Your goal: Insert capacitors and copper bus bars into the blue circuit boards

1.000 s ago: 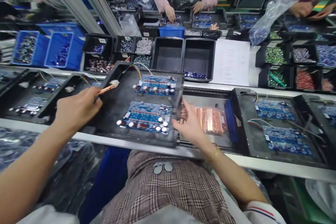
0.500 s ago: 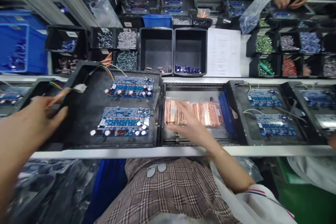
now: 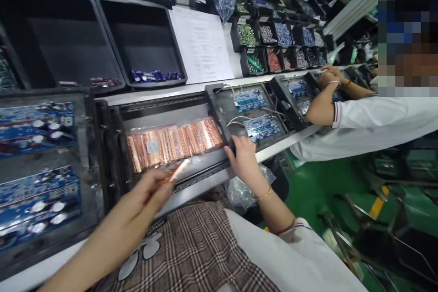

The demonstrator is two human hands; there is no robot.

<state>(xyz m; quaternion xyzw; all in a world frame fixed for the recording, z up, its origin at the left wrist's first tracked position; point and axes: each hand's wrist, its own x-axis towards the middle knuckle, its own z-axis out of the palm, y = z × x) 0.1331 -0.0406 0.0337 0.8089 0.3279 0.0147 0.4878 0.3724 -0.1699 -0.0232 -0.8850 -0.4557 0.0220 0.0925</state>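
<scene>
My left hand (image 3: 150, 191) is closed around a few thin copper-coloured strips (image 3: 179, 171), blurred at their tips. Behind it lies a clear bag of copper strips (image 3: 174, 143) with a small white label, on the metal surface between the trays. My right hand (image 3: 242, 155) grips the near left corner of a black tray (image 3: 215, 109), thumb and fingers around its edge. Two blue circuit boards lie in that tray, an upper board (image 3: 249, 99) and a lower board (image 3: 262, 127), with thin coloured wires. At left, another black tray (image 3: 91, 146) carries boards with round capacitors.
Two black bins (image 3: 143, 41) with a few parts stand behind the line, beside a printed sheet (image 3: 201, 43). Small bins of coloured components (image 3: 273, 59) are farther right. A co-worker's arms (image 3: 323, 105) reach over another tray at right; other hands work across the bench.
The view has swung right. My left hand has come across from the left tray to the bag with copper strips in it. My right hand has left the bag and taken the right tray's edge.
</scene>
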